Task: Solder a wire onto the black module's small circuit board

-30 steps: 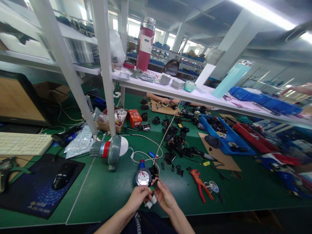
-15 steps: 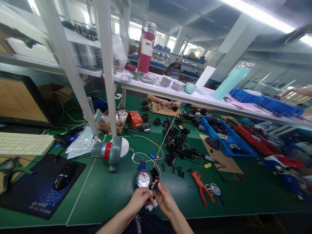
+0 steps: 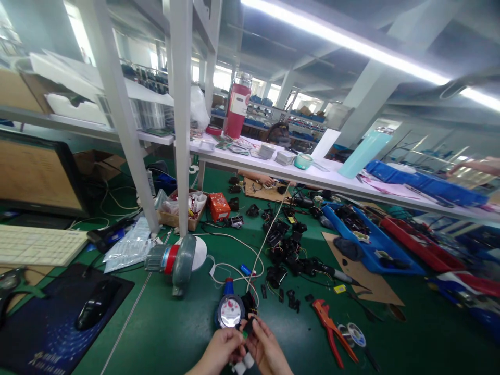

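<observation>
Close to the bench's front edge, my left hand (image 3: pixel 223 348) and my right hand (image 3: pixel 266 346) meet, both closed. Between the fingers of my right hand is a small black part (image 3: pixel 248 326) with a green piece at its lower end. My left thumb and forefinger pinch at that green end; exactly what they grip is too small to make out. Just beyond my hands lies a round water meter (image 3: pixel 229 311) with a blue cap, and black parts with wires sit beside it. White pieces (image 3: pixel 244 362) show below my fingers.
Orange cutting pliers (image 3: pixel 332 330) and a solder spool (image 3: pixel 356 334) lie right. A grey-green motor-like unit (image 3: pixel 183 265) stands left, near a mouse (image 3: pixel 98 304). Several black housings (image 3: pixel 283 237) and a blue tray (image 3: pixel 367 234) lie further back, beneath a shelf (image 3: pixel 258 159). Another person's hand works opposite.
The camera view has tilted upward, so the bench and my hands appear lower. My hands stay together at the small black part, their grip much the same.
</observation>
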